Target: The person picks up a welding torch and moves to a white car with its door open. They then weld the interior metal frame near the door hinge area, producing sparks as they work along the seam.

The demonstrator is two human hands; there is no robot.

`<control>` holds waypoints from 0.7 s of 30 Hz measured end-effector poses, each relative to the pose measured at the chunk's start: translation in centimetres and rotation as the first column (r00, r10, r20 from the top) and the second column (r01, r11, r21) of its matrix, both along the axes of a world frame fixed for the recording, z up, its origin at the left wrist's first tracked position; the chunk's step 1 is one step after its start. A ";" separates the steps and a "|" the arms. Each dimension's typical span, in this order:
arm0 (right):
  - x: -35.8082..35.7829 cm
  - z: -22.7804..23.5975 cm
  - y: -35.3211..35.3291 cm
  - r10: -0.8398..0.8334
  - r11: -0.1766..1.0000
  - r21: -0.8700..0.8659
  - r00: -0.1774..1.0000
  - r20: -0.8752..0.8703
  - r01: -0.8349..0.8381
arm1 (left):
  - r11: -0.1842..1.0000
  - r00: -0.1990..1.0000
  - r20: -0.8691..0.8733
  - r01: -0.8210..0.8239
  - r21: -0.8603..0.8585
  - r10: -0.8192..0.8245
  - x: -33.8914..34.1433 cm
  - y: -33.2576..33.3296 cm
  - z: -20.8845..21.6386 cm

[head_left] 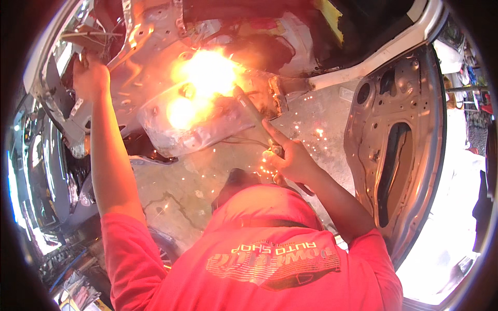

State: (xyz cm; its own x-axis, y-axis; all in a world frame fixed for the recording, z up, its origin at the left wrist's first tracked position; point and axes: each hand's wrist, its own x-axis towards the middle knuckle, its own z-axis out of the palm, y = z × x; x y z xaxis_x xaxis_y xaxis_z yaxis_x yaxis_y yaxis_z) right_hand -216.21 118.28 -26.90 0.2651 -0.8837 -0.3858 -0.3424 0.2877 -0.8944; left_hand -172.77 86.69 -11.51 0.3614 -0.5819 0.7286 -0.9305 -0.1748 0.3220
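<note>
My right hand [293, 159] is closed around a welding torch [250, 107], its index finger stretched along the barrel. The torch's tip points up and left into a blinding white-orange glare [207, 72], which hides the spot being worked on. Around the glare lies the bare metal of a car body [176, 136], scuffed and patchy. Raised at the far left, my left hand [91, 76] is against the body's metal frame [136, 39]. Blur and glare smear its fingers, so their grip cannot be made out.
Sparks [319, 133] fly over the concrete floor [181, 179]. A detached-looking car door panel [397, 135] stands upright at the right. Thin cables [241, 141] run beside the torch. Another dark, shiny car surface [44, 171] rises at the left.
</note>
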 end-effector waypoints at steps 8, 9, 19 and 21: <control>0.9 -1.3 0.5 -0.024 1.000 -0.017 0.999 -0.025 0.023 | 0.997 0.994 0.102 -0.055 0.060 0.048 0.8 0.4 -0.7; 0.9 -1.6 0.6 -0.026 0.999 -0.019 0.999 -0.029 0.026 | 0.994 0.997 0.060 -0.050 0.101 0.044 0.5 0.3 -0.3; -0.1 -3.9 -0.2 0.001 0.986 -0.164 0.998 -0.056 -0.010 | 0.947 0.977 0.028 -0.210 0.245 0.209 4.8 -3.8 0.7; -0.5 -3.3 -0.4 0.025 0.991 -0.128 0.998 -0.061 -0.033 | 0.925 0.964 0.026 -0.262 0.274 0.265 5.6 -3.8 0.8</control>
